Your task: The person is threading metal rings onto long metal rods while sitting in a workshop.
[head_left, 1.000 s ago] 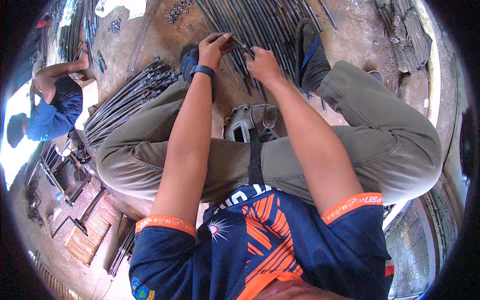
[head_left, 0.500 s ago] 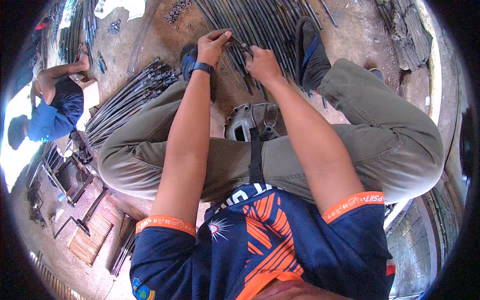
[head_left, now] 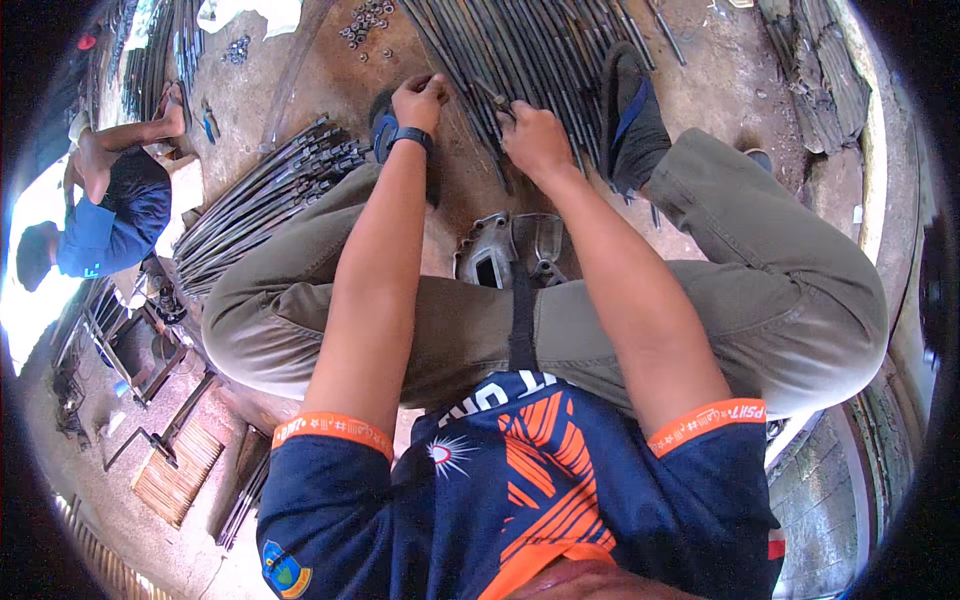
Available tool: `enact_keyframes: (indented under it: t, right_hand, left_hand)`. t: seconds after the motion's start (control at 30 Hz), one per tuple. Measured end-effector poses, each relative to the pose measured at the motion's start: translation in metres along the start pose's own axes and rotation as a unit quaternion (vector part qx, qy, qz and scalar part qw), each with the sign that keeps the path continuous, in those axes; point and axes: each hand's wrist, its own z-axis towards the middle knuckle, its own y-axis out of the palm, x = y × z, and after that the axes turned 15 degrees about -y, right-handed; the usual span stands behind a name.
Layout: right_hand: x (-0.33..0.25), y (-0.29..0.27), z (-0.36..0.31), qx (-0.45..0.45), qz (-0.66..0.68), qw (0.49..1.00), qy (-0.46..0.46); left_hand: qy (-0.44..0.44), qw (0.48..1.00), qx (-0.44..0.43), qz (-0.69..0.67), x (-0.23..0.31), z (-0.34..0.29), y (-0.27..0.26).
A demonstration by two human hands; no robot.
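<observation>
I squat over a spread of long dark metal rods (head_left: 540, 45) lying on the ground ahead of me. My left hand (head_left: 420, 100), with a dark band on the wrist, pinches the end of one rod (head_left: 470, 130). My right hand (head_left: 535, 140) closes around the same rod a little to the right. What sits between the fingers is too small to make out. A grey metal casting (head_left: 510, 250) lies on the ground between my knees, below both hands.
A second bundle of rods (head_left: 265, 200) lies by my left knee. Small nuts (head_left: 365, 20) are scattered at the top. My sandalled foot (head_left: 630, 110) rests on the rods. Another person in a blue shirt (head_left: 110, 215) crouches at far left. A woven mat (head_left: 180, 470) lies lower left.
Both hands stay at the same rod; the fingers have shifted only slightly. The person at left has barely moved.
</observation>
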Motion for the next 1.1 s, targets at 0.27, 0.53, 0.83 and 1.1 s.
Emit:
enact_keyframes:
  t: [0.27, 0.53, 0.83, 1.1]
  right_hand:
    - [-0.022, 0.027, 0.001, -0.002, 0.005, 0.999, -0.036]
    - [-0.035, 0.048, 0.022, -0.012, 0.027, 0.999, -0.027]
    - [-0.03, 0.059, 0.024, 0.021, 0.049, 0.997, -0.062]
    - [-0.038, 0.049, 0.027, 0.006, 0.054, 0.998, -0.021]
  left_hand:
    - [0.041, 0.974, 0.119, 0.189, -0.008, 0.091, -0.06]
    - [0.06, 0.89, 0.245, 0.38, 0.021, 0.125, -0.068]
    - [0.08, 0.83, 0.381, 0.399, 0.014, 0.169, -0.081]
    - [0.116, 0.919, 0.306, 0.221, 0.021, 0.149, -0.095]
